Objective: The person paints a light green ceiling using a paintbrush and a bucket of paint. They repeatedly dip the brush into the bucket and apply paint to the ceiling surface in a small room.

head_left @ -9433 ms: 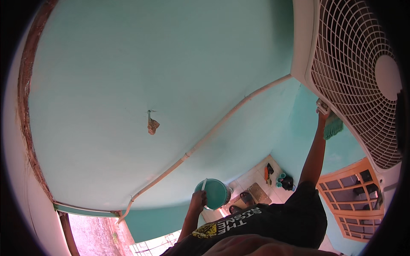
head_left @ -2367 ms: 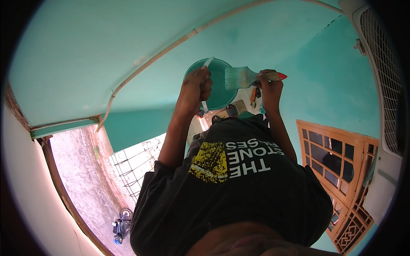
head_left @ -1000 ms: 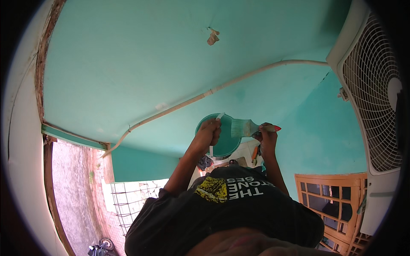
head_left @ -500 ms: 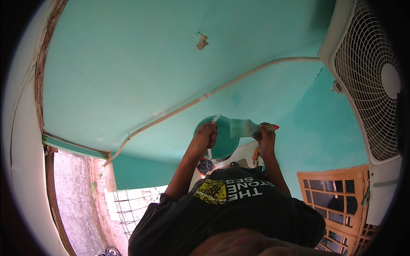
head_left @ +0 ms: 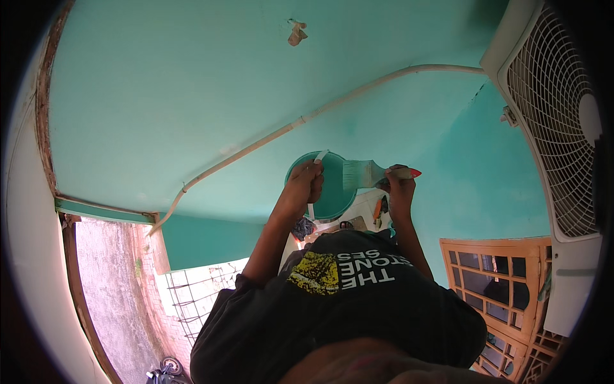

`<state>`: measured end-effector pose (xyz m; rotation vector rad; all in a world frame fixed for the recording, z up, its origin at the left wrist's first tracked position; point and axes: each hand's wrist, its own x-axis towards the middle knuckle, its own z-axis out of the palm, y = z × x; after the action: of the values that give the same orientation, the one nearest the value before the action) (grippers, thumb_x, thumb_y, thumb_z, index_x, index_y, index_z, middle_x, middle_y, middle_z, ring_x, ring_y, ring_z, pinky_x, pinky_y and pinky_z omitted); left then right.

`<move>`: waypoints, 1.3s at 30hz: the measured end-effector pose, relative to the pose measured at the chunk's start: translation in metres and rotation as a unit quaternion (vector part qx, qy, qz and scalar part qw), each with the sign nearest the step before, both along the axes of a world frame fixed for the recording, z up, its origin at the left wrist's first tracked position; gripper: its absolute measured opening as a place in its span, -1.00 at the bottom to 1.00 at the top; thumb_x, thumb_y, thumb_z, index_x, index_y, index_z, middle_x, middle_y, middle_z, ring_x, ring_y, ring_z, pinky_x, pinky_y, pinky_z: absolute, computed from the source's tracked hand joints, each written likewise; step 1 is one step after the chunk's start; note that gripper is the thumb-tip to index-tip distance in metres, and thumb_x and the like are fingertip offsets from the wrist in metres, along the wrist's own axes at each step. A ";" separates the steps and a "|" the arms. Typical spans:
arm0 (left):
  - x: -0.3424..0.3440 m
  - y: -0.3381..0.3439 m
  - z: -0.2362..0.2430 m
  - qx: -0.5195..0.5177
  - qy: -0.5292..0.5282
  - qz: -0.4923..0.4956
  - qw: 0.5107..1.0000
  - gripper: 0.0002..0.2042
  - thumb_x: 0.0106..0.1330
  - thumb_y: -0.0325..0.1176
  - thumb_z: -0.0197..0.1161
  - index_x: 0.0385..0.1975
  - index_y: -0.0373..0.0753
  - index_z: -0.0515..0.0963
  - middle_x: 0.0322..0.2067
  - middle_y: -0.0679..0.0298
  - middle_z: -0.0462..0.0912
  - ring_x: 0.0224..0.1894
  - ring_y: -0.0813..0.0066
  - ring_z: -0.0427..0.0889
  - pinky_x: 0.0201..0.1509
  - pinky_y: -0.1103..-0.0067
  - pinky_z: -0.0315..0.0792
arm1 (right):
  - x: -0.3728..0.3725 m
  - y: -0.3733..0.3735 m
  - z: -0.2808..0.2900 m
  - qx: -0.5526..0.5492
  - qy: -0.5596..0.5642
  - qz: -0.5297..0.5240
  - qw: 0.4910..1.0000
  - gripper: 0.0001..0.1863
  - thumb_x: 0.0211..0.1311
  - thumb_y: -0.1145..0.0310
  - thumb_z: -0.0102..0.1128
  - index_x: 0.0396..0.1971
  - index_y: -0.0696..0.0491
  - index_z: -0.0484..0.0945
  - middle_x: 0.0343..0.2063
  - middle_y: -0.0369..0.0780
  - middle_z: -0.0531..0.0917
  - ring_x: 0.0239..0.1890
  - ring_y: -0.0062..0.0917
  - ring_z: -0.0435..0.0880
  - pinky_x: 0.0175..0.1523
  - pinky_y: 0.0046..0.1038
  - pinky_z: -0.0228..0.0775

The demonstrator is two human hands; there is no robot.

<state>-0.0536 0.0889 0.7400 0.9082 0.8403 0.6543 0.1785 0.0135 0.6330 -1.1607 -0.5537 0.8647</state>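
My left hand grips the white handle of a round teal bucket, with teal liquid inside. In my right hand is a wide paintbrush with a red-tipped handle, held level; its teal-stained bristles are at the bucket's right rim, over its inside. Both hands are closed around what they hold, in front of my dark T-shirt.
Teal wall with pale pipe and small bracket. A large fan unit is at right, above a wooden window. Below are several items on tiled floor. At left, an opening shows grille and parked motorbike.
My right arm was raised beside the fan unit 9.4 seconds ago; it has since come down, bringing the brush to the bucket. In the last second only the view has shifted slightly.
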 end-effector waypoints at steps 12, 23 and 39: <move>0.000 -0.002 -0.003 -0.010 -0.021 0.005 1.000 -0.76 0.48 -0.18 -0.05 -0.47 -0.07 0.26 -0.66 0.56 0.10 -0.71 0.77 -0.03 -0.68 0.68 -0.16 | 0.007 0.001 -0.010 -0.028 0.079 -0.004 0.996 -0.81 0.17 0.44 0.20 -0.23 0.14 0.47 -0.37 -0.24 0.51 -0.38 -0.53 0.59 -0.32 -0.43 0.64; -0.003 -0.003 -0.013 -0.011 -0.013 0.014 1.000 -0.77 0.46 -0.21 -0.04 -0.48 -0.07 0.27 -0.68 0.56 0.12 -0.73 0.78 -0.01 -0.71 0.68 -0.15 | 0.056 0.054 0.097 0.175 -0.045 -0.049 0.982 -0.74 0.21 0.39 0.30 -0.19 0.09 0.42 -0.32 -0.27 0.53 -0.31 -0.57 0.57 -0.21 -0.39 0.62; -0.006 -0.021 -0.030 -0.023 -0.061 0.038 0.997 -0.77 0.44 -0.21 0.01 -0.48 -0.08 0.30 -0.69 0.56 0.12 -0.72 0.79 0.01 -0.70 0.70 -0.12 | 0.113 0.128 0.283 0.328 -0.800 -0.010 0.501 -0.69 0.01 0.50 0.26 -0.19 -0.10 0.60 -0.10 -0.32 0.63 -0.11 -0.40 0.66 -0.11 -0.41 0.58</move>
<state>-0.0594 0.0677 0.7098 0.7903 0.7804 0.7452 0.2910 0.1418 0.9156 -0.8961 -2.1406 -0.8170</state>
